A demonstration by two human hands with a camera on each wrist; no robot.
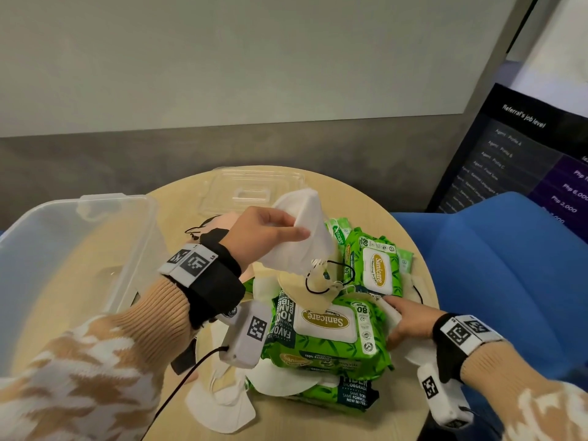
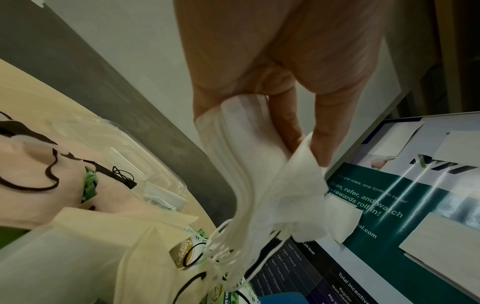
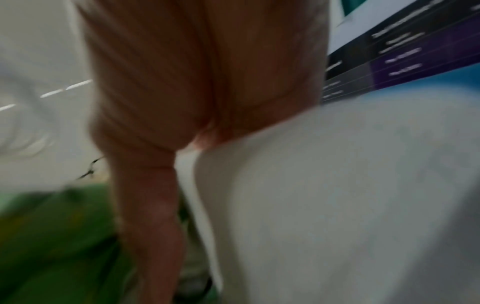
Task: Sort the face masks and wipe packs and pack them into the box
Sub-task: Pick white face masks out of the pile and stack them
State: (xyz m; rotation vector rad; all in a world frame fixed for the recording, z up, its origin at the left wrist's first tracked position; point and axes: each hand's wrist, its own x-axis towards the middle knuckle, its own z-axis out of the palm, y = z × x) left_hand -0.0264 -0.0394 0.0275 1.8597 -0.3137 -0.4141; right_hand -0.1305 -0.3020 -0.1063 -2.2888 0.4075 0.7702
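Note:
My left hand is raised over the pile and grips a stack of white face masks by one folded edge; their ear loops hang down. In the left wrist view the fingers curl round the stack. My right hand is low at the right of the pile and pinches a white mask beside the nearest green wipe pack. The right wrist view is blurred: the thumb lies against that mask. The clear plastic box stands at the left.
More green wipe packs lie heaped on the round wooden table. A cream mask with black loops, a pink mask and white masks are mixed in. The clear lid lies behind. A blue chair is at right.

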